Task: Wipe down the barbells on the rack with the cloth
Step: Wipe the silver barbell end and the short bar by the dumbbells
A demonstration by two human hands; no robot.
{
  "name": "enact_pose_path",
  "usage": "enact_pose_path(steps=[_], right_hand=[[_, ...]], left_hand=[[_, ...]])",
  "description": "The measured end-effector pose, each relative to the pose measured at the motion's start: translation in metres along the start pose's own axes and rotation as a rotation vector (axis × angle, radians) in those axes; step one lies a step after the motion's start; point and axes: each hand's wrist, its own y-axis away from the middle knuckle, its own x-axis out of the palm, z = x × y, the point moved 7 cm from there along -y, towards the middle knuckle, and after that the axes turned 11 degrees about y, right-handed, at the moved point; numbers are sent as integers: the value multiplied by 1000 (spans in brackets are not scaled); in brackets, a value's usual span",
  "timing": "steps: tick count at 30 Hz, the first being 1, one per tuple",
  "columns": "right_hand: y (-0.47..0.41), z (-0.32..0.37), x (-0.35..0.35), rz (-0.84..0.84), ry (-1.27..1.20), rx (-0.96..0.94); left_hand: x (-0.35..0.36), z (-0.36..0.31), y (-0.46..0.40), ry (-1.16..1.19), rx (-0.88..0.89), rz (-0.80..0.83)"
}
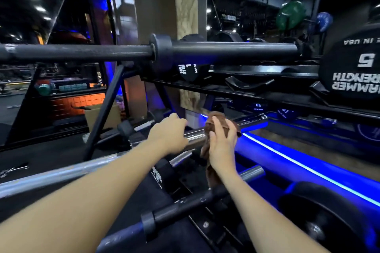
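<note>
Your left hand grips the chrome barbell sleeve, steadying it; your right hand clamps the brown cloth around it to wipe.

Dark gym, wooden pillar, blue strip light

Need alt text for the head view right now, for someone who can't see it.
The right hand wraps a brown cloth around a chrome barbell sleeve on the rack, while the left hand grips the same bar beside it. A black barbell rests above.
</note>
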Motion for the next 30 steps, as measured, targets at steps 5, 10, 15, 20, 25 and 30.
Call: enact_pose_path(steps=[5,10,15,20,25,30], right_hand=[[-35,-53,-13,-57,-76,138],[-57,-97,-33,-153,-191,388],[-56,-120,-37,-195,-225,587],[-32,-84,-28,-119,-218,473],[1,-33,-10,10,-160,344],[39,23,18,62,-149,215]], left_hand=[[24,-30,-18,-199,103,-147],[36,-26,-24,-264,129,-235],[31,-25,-24,-245,134,-225],[29,-24,-19,-192,124,-187],[11,-15,8,-180,120,-195],[-16,18,51,-188,77,-254]])
